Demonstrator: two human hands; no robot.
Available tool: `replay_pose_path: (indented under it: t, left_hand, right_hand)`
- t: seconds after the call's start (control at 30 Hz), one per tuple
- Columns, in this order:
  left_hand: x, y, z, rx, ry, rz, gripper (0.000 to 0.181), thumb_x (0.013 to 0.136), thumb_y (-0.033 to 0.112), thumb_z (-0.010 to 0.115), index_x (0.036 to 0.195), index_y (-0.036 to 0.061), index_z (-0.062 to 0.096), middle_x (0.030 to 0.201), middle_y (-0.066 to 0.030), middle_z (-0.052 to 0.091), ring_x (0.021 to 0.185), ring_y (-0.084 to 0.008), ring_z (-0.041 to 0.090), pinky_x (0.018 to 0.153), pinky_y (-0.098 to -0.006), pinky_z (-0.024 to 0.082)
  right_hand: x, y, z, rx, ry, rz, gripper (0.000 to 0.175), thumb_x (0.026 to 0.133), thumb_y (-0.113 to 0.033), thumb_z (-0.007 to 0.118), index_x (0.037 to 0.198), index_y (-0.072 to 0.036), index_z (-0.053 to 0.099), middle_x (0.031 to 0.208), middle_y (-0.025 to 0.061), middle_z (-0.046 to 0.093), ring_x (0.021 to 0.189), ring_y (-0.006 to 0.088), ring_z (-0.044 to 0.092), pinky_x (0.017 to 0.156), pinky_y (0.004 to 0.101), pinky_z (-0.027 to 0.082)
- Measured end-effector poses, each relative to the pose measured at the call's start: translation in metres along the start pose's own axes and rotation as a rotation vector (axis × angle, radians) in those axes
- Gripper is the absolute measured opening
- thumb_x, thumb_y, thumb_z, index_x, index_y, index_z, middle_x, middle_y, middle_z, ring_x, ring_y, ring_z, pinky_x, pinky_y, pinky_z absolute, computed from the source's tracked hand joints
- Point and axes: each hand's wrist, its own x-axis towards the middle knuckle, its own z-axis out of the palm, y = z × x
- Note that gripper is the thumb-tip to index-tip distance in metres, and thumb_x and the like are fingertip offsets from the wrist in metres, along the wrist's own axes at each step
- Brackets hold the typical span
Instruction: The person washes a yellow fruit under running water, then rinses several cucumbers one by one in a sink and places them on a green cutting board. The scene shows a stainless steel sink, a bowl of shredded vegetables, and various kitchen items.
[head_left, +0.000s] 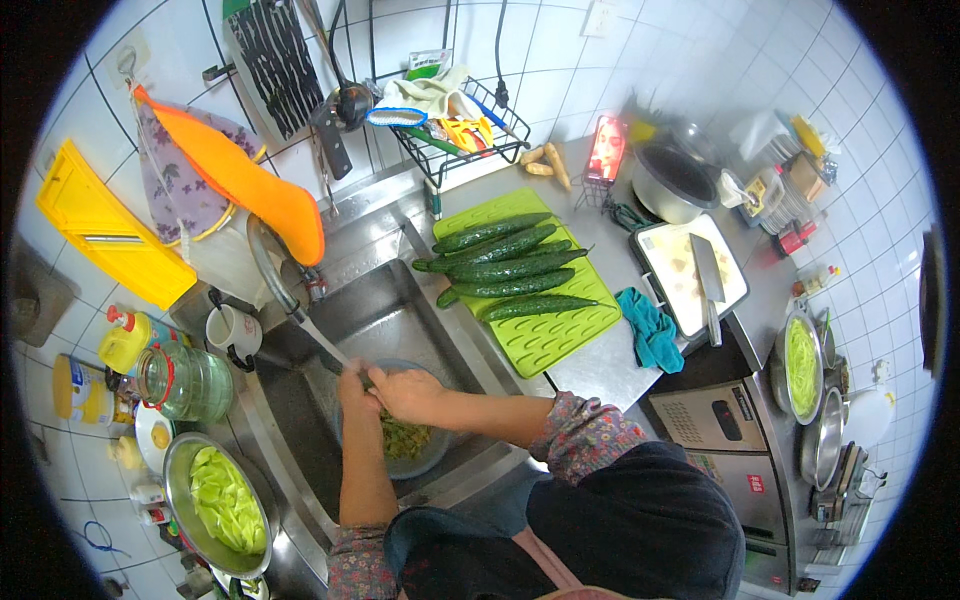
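Observation:
Both hands meet under the running water at the metal faucet (274, 270), above a basin (442, 450) in the sink. My left hand (358, 391) and my right hand (405, 394) are closed around something small and greenish, mostly hidden by the fingers. Green and yellowish vegetable scraps (403, 437) lie in the basin below them. Several dark green cucumbers (517, 266) rest on a lime green mat (532, 358) to the right of the sink.
A steel bowl of pale green slices (229, 502) stands left of the sink, near a glass jar (187, 382). At the right, a cleaver (707, 270) lies on a white cutting board (679, 300), beside a teal cloth (649, 330). A pot (675, 180) stands behind.

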Motion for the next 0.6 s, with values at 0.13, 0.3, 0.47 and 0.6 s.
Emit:
replay_pose_path:
  t: [0.13,0.3,0.47,0.6]
  left_hand:
    - [0.057,0.034,-0.07,-0.012,0.068,0.021,0.007,0.08,0.009,0.051,0.076,0.0049,0.048,0.069,-0.0083,0.049,0.069,-0.0224,0.051,0.062,-0.0363,0.043]
    - [0.044,0.042,-0.09,1.228,-0.206,0.447,0.027,0.083,0.021,0.055,0.095,-0.0032,0.053,0.079,-0.0129,0.058,0.065,-0.0233,0.054,0.068,-0.0385,0.041]
    - [-0.063,0.038,-0.063,1.053,-0.328,0.174,0.037,0.077,0.023,0.064,0.1,-0.0023,0.051,0.079,-0.0176,0.059,0.065,-0.0284,0.055,0.063,-0.0388,0.041]
    - [-0.095,0.015,-0.042,1.529,-0.104,0.629,0.034,0.075,0.019,0.064,0.098,-0.0018,0.05,0.074,-0.0164,0.057,0.062,-0.0273,0.055,0.059,-0.0382,0.043]
  right_hand:
    - [-0.021,-0.012,-0.016,0.012,-0.123,-0.053,0.033,0.088,-0.031,0.044,0.109,-0.006,0.043,0.077,0.0215,0.061,0.071,0.0401,0.06,0.063,0.0507,0.046]
    - [0.01,0.012,-0.054,-0.052,-0.086,-0.239,0.037,0.081,-0.043,0.055,0.091,-0.008,0.055,0.075,0.0186,0.061,0.065,0.0384,0.06,0.058,0.0458,0.049]
    - [0.082,0.04,-0.061,0.758,0.151,0.194,0.041,0.076,-0.041,0.063,0.09,-0.003,0.056,0.069,0.0106,0.06,0.061,0.0227,0.06,0.055,0.035,0.048]
    - [0.096,0.033,0.019,1.745,0.169,0.321,0.052,0.079,-0.036,0.064,0.11,-0.002,0.04,0.071,0.0082,0.056,0.057,0.0156,0.055,0.05,0.0291,0.045]
